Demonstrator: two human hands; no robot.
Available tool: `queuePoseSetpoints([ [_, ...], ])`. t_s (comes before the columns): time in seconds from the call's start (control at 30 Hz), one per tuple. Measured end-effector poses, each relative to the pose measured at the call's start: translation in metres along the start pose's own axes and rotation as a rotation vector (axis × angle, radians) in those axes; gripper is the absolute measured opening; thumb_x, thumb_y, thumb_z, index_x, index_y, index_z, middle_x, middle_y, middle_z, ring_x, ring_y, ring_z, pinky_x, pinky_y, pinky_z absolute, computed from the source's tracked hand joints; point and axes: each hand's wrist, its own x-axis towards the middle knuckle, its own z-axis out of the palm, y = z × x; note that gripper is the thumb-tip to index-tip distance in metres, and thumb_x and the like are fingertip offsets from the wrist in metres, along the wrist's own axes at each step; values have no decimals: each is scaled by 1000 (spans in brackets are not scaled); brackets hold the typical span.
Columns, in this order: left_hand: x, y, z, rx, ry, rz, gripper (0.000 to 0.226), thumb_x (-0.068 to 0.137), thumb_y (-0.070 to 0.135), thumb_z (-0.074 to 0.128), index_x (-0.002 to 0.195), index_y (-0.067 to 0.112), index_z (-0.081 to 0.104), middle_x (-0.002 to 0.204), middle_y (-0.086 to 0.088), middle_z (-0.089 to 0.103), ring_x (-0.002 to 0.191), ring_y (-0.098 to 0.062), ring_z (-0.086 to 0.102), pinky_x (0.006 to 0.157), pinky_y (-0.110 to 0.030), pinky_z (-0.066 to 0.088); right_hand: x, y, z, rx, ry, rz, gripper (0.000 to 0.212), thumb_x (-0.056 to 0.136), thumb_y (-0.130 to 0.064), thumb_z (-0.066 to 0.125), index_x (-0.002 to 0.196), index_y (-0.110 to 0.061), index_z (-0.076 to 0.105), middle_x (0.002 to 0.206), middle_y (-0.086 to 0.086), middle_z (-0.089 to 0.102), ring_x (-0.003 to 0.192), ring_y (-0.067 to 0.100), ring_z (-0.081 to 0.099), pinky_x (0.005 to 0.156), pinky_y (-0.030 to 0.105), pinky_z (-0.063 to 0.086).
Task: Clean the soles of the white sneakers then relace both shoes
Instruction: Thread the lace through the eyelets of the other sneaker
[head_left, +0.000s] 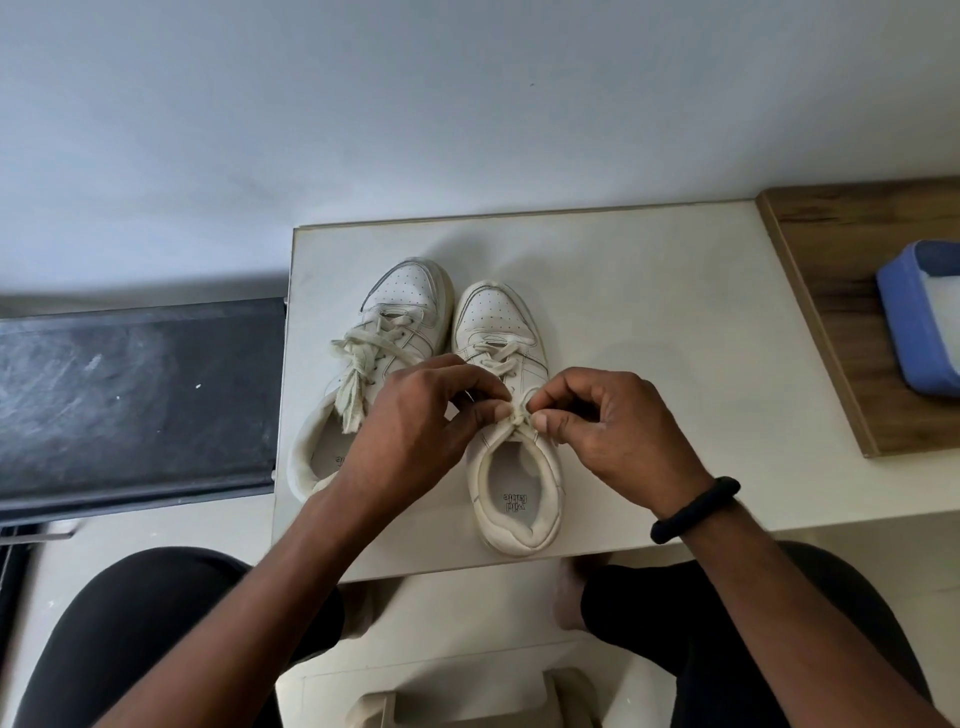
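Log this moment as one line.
phase: relacing | left hand: pinches lace | right hand: pinches same lace | worked shoe: right-side sneaker | other sneaker: laced, on table

White table (649, 364) at centre, with a pale, slightly scuffed top. Wooden top (857, 249) at 2 o'clock meets the table's right side; can't tell if it butts or overlaps. Blue tub (904, 332) sits on the wood at 3 o'clock, cropped by the frame, something white inside. Dark scratched panel (135, 395) at 9 o'clock, just beside the table. Plain wall (415, 104) across 12. Black trousers (130, 649) at 7 and 5. Beige item (467, 701) at 6, unidentifiable.
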Motion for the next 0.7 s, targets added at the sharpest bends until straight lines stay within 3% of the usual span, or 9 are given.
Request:
queuePoseSetpoints([
  [0.13, 0, 2, 0, -5, -15, 17, 8, 91, 33, 79, 98, 29, 80, 95, 12, 72, 88, -3, 67, 71, -7, 44, -2, -2, 2, -48, -15, -5, 13, 79, -20, 84, 81, -28, 74, 76, -14, 73, 74, -4, 67, 66, 7, 46],
  [0.43, 0, 2, -4, -47, -31, 18, 5, 90, 27, 81, 94, 27, 81, 93, 15, 74, 89, -3, 68, 73, -6, 45, -4, -6, 8, -99, 52, -80, 16, 82, -18, 81, 77, -30, 70, 80, -15, 72, 78, -1, 67, 68, 8, 48],
  [0.6, 1, 1, -5, -52, -25, 52, 6, 90, 30, 81, 93, 25, 82, 94, 14, 75, 86, -4, 71, 73, -12, 49, -3, -6, 11, -82, 75, -102, 10, 81, -16, 82, 82, -23, 73, 85, -13, 74, 83, 0, 69, 74, 13, 54],
  [0.7, 0, 2, -7, -93, 21, 11, 6, 88, 29, 82, 92, 25, 84, 95, 12, 75, 82, -3, 72, 71, -13, 51, -1, -5, 3, -71, 28, -51, 15, 80, -19, 84, 89, -27, 74, 88, -15, 74, 86, -4, 69, 76, 10, 52],
])
